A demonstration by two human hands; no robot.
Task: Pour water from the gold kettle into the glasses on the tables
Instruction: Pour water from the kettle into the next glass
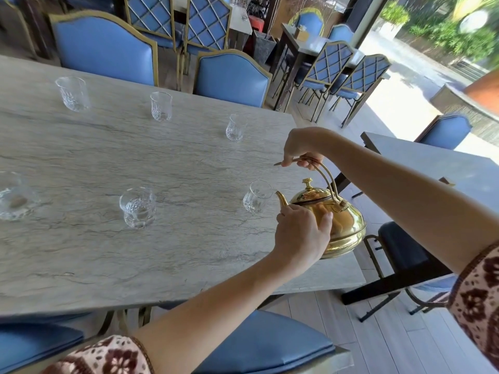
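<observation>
The gold kettle hangs over the right end of the grey stone table, its spout pointing left at the rim of a clear cut glass. My right hand grips the kettle's curved handle from above. My left hand rests against the kettle's front side, just below the spout. No stream of water is visible. Other glasses stand on the table: one near the front, one at the left edge, and three along the far side.
Blue padded chairs with gold frames line the table's far side, and a blue seat sits just below me. A second grey table stands to the right with a dark chair between the two tables. Further tables and chairs fill the back.
</observation>
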